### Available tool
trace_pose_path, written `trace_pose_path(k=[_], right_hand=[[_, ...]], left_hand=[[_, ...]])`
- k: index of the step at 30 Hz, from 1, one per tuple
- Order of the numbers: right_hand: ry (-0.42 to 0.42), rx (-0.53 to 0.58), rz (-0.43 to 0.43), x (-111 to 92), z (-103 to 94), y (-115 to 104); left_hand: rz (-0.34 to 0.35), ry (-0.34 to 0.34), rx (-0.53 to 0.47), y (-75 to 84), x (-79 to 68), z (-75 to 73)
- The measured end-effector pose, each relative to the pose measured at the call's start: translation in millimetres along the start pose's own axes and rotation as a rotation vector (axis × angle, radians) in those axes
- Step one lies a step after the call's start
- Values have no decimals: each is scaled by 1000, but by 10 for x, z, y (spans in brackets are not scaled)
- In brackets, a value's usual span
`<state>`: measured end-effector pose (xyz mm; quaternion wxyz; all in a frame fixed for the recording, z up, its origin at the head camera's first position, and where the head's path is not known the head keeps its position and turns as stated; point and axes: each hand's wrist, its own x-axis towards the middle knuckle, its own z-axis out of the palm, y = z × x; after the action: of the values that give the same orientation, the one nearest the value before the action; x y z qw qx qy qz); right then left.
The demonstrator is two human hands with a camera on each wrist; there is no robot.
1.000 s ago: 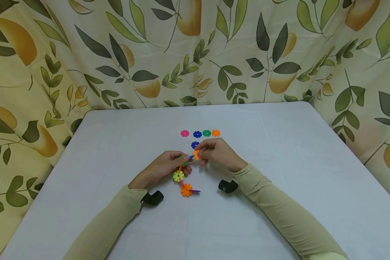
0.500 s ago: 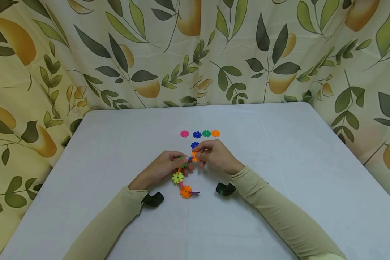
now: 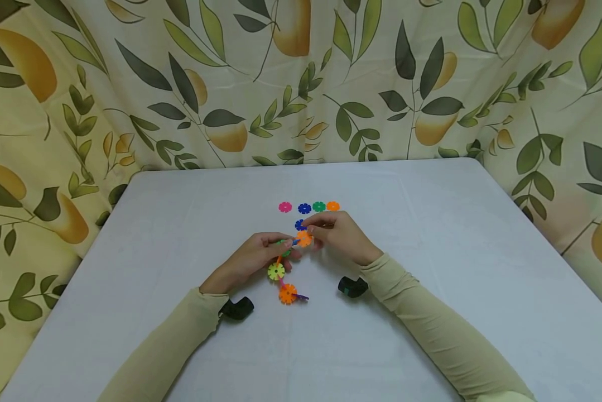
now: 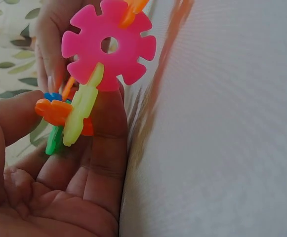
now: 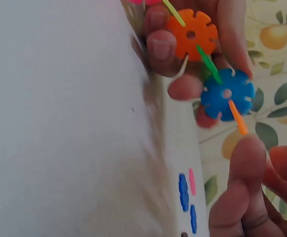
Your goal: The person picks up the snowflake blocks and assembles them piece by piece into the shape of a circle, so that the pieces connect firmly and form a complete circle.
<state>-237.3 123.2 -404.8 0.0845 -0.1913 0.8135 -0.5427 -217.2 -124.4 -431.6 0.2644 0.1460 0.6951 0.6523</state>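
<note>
My left hand (image 3: 258,250) grips a chain of notched plastic flower discs, with thumb and fingers around a green disc (image 3: 284,251) and a blue disc (image 5: 227,94). An orange disc (image 3: 304,239) is slotted into the blue one at the far end. Right beside its edge are the fingertips of my right hand (image 3: 343,237), seemingly touching it without a clear pinch. From my left hand the chain hangs towards me: a yellow disc (image 3: 276,272), a pink disc (image 4: 128,49), another orange disc (image 3: 288,293) and a purple disc (image 3: 302,297), seen nearly edge-on.
Beyond my hands on the white table (image 3: 431,223) lie loose discs in a row: pink (image 3: 285,207), blue (image 3: 304,208), green (image 3: 319,206) and orange (image 3: 333,206). Another blue disc (image 3: 299,225) lies nearer, partly behind my right fingers. A patterned curtain (image 3: 331,84) surrounds the table.
Earlier my right thumb and fingers pinched the end orange disc and covered part of it. Now they have shifted slightly up and right, exposing the disc. The left hand keeps its grip.
</note>
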Motion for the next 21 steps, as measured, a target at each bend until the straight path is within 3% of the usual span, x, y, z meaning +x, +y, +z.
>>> trace_pose_path(k=[6, 10, 14, 21], right_hand=[[67, -38, 55, 49, -146, 51], [88, -151, 70, 85, -256, 135], [62, -279, 106, 115, -326, 221], [-8, -427, 76, 174, -327, 298]], left_hand=[[-20, 17, -16, 0, 13, -6], [-27, 59, 4, 0, 14, -6], [-35, 98, 25, 5, 9, 1], [-26, 78, 2, -1, 16, 0]])
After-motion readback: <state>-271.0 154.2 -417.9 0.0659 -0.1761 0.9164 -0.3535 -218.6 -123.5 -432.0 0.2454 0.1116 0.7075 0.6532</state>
